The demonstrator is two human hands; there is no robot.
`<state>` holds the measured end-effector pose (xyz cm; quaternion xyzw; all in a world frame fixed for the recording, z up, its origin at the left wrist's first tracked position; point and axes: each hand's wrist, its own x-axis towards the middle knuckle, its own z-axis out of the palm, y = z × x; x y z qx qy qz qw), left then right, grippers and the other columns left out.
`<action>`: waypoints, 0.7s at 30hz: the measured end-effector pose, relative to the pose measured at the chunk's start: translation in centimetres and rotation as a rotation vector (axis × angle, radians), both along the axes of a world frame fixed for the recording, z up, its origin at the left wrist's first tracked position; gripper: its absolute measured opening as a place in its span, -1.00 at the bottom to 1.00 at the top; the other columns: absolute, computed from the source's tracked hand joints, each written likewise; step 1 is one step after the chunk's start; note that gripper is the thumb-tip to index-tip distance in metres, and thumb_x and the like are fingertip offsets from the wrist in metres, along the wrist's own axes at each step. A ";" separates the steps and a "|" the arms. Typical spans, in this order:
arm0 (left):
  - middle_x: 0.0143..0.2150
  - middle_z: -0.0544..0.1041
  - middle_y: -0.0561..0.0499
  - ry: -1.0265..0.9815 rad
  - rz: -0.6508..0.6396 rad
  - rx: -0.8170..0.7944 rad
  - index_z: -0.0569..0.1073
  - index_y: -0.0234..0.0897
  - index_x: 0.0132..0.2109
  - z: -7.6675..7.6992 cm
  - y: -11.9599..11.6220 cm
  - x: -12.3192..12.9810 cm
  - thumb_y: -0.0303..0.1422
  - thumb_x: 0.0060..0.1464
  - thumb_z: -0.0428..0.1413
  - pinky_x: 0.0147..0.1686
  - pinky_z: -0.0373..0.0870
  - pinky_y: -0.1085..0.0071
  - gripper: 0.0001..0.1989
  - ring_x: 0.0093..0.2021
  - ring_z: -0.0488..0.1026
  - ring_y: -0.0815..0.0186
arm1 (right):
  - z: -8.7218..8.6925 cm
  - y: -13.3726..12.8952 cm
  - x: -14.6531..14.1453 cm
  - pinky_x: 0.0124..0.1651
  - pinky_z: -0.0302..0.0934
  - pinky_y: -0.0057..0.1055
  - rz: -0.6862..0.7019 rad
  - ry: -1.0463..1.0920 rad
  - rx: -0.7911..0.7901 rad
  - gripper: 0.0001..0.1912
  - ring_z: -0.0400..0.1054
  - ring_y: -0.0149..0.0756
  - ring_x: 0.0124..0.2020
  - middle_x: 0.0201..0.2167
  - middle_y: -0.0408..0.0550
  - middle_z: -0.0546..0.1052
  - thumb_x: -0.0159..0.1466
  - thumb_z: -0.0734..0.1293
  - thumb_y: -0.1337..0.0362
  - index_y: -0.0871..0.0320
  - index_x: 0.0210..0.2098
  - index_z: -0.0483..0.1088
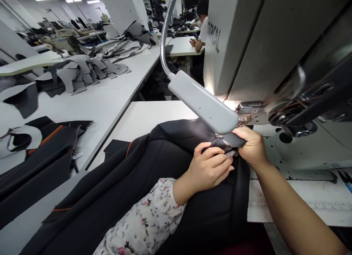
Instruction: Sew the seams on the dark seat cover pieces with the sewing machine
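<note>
A black wetsuit-like garment [162,163] with orange seams spreads over the machine table and down toward me. Its upper edge lies under the sewing machine [247,46]. My left hand [210,167] rests on the garment with its fingers bent over a fold, pressing it near the needle area. My right hand [253,145] pinches the garment's edge just right of the presser foot, thumb on top. A grey lamp head [203,102] on a bendy metal neck hangs over the stitching spot and hides part of the needle and foot.
On the white table [110,97] to the left lie grey cut fabric pieces [82,69] and another black garment [35,159] with an orange strip. A co-worker's arm [198,45] rests on a table behind. Blue-handled snips [347,181] lie at the right edge.
</note>
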<state>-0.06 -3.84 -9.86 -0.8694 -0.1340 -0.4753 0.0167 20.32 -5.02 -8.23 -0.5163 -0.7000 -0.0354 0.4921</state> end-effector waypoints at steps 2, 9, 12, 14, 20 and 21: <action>-0.21 0.70 0.15 0.006 0.001 0.002 0.60 -0.20 -0.04 -0.2 0.0 0.0 -0.33 0.36 0.20 0.36 0.07 0.20 -0.89 -0.02 0.56 0.36 | 0.1 0.0 0.0 -0.08 0.52 -0.31 -0.005 -0.011 0.000 -0.53 0.62 -0.24 -0.13 -0.10 -0.04 0.70 0.25 0.22 0.54 0.10 -0.03 0.64; -0.11 0.71 0.14 0.031 -0.020 0.001 0.61 -0.20 0.01 -0.7 0.2 -0.1 -0.32 0.34 0.21 0.47 -0.04 0.18 -0.85 0.07 0.54 0.33 | -0.4 -0.1 0.1 -0.11 0.45 -0.31 -0.025 -0.044 0.006 -0.54 0.60 -0.23 -0.13 -0.13 -0.03 0.69 0.25 0.21 0.54 0.11 -0.04 0.64; -0.05 0.71 0.12 0.093 0.004 -0.012 0.60 -0.19 0.05 -0.5 -0.7 -0.6 -0.29 0.37 0.18 0.55 -0.20 0.14 -0.81 0.18 0.50 0.30 | -0.9 -0.2 0.3 -0.06 0.43 -0.24 -0.038 -0.051 0.002 -0.58 0.59 -0.16 -0.07 -0.10 0.02 0.69 0.27 0.23 0.52 0.13 -0.04 0.63; 0.10 0.66 0.06 0.187 0.019 -0.059 0.59 -0.19 0.09 -0.4 -2.3 -1.6 -0.24 0.38 0.16 0.58 -0.28 0.03 -0.76 0.34 0.40 0.19 | -1.1 -0.1 0.4 -0.05 0.42 -0.24 -0.037 -0.051 0.009 -0.59 0.59 -0.15 -0.05 -0.09 0.02 0.68 0.28 0.25 0.52 0.12 -0.03 0.63; 0.55 0.16 -0.17 0.656 -0.016 -0.305 0.12 -0.01 0.53 -3.1 -10.0 -8.6 0.25 0.16 0.18 0.43 0.07 -0.34 -0.05 0.55 0.07 -0.19 | -1.2 0.0 0.5 -0.08 0.46 -0.26 -0.040 -0.070 0.044 -0.55 0.60 -0.17 -0.06 -0.09 -0.02 0.69 0.27 0.24 0.53 0.08 -0.01 0.62; 0.55 0.15 -0.23 0.686 0.008 -0.274 0.08 -0.03 0.55 -3.9 -11.2 -10.1 0.28 0.07 0.22 0.42 0.08 -0.35 0.06 0.52 0.11 -0.24 | -1.1 0.1 0.5 -0.07 0.47 -0.26 -0.040 -0.077 0.045 -0.55 0.61 -0.17 -0.06 -0.10 -0.03 0.69 0.26 0.24 0.53 0.08 -0.02 0.63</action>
